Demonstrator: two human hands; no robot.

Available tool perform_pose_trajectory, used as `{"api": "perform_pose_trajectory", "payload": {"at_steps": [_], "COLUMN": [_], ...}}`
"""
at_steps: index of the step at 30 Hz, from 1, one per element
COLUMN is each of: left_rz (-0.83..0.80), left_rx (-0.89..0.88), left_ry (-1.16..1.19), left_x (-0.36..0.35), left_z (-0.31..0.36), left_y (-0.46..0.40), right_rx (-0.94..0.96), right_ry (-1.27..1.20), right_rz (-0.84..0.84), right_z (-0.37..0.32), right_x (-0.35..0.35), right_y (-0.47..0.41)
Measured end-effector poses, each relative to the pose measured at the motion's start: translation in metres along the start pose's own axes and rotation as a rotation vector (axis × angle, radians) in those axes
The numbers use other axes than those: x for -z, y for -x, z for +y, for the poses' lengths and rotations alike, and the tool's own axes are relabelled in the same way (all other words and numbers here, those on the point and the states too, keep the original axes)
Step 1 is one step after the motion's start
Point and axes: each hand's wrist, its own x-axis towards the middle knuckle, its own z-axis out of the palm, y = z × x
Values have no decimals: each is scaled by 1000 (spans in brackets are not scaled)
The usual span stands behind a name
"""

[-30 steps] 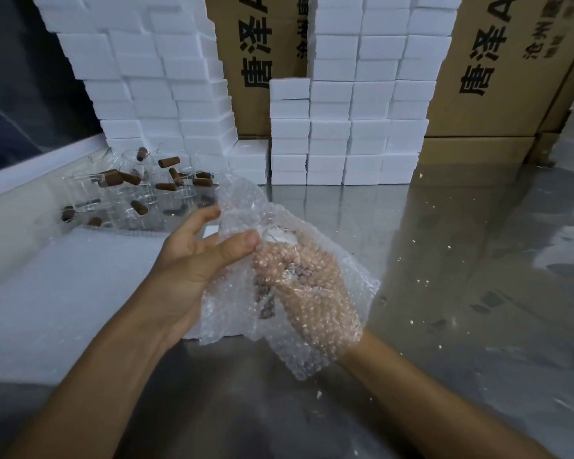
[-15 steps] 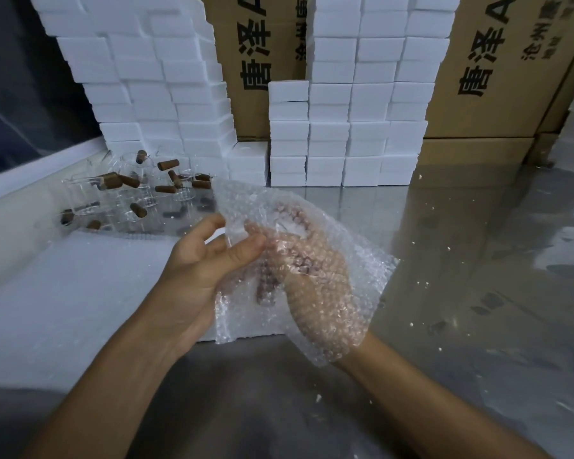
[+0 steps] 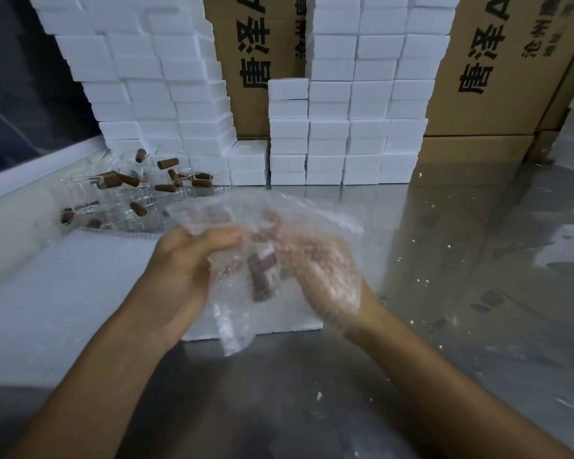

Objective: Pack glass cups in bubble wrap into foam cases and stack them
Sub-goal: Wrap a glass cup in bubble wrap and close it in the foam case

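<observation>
The bubble wrap (image 3: pixel 269 260) is held above the metal table (image 3: pixel 478 293), in front of the person, with a glass cup (image 3: pixel 262 273) inside it; only its brown handle is seen clearly through the film. Compared with one second ago, the sheet has been drawn up and spread wider over the top, and the brown part now stands more upright in the middle. It is judged from this that the cup is being rolled into the wrap and the wrapping is not yet closed.

The wrap edge is pinched by the left hand (image 3: pixel 193 260), with the thumb laid across the top. The right hand (image 3: pixel 325 270) is covered by the film, palm turned inward; it seems to support the cup, but the grip cannot be told.

A white foam case (image 3: pixel 279 326) lies just below. More glass cups (image 3: pixel 130 193) lie to the left, and stacked foam cases (image 3: pixel 345 127) stand behind.
</observation>
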Motion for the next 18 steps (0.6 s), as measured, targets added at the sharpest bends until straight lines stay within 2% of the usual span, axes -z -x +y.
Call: {"api": "perform_pose_trajectory", "payload": {"at_steps": [2, 5, 6, 7, 10, 13, 15, 18], "left_rz": [86, 230, 256, 277, 304, 239, 187, 171], "left_rx": [20, 45, 44, 39, 25, 4, -2, 22], "left_ry": [96, 184, 221, 263, 347, 305, 246, 193], "left_x": [4, 9, 8, 7, 1, -4, -8, -11], "left_z": [3, 4, 4, 3, -1, -9, -13, -16], "left_y": [-3, -5, -4, -4, -4, -6, -5, -4], "right_rx": [86, 5, -36, -96, -239, -282, -245, -218], "right_ry": [-133, -258, -309, -370, -561, -648, -568, -473], "right_rz": [209, 527, 559, 536, 244, 22, 9, 139], "right_z": [-7, -2, 1, 2, 3, 4, 0, -1], "right_x": [4, 15, 19, 20, 18, 6, 2, 3], "right_y": [-9, -19, -21, -22, -21, -17, -14, -13]}}
